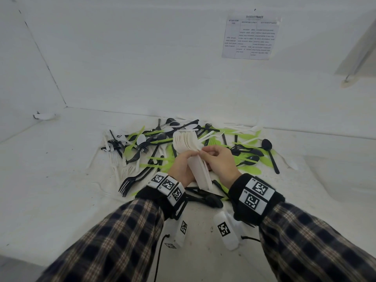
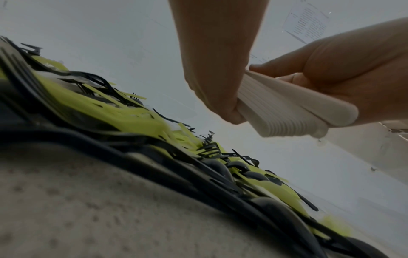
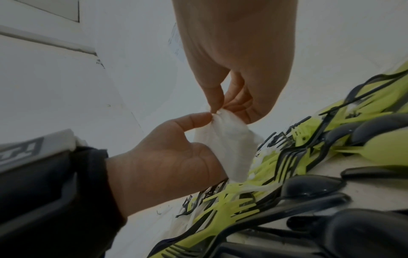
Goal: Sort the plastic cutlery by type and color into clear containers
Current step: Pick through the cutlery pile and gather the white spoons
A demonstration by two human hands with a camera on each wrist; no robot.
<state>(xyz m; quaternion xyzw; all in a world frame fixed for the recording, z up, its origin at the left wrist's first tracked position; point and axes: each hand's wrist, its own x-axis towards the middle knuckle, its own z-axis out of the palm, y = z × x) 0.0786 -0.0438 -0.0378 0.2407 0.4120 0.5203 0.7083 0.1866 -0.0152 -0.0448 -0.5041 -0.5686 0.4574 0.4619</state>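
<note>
Both my hands grip one stack of white spoons [image 1: 192, 157] above the mixed pile [image 1: 142, 147], left hand [image 1: 181, 167] wrapping the handles, right hand [image 1: 220, 161] pinching the top; collecting continues, and next I need a container, none visible.

A tangled heap of black, green and white cutlery [image 1: 183, 151] fills the middle of the white table [image 1: 50, 180] beneath both hands, its left side and near edge bare for a hand to pass, walls closing in behind and left.
</note>
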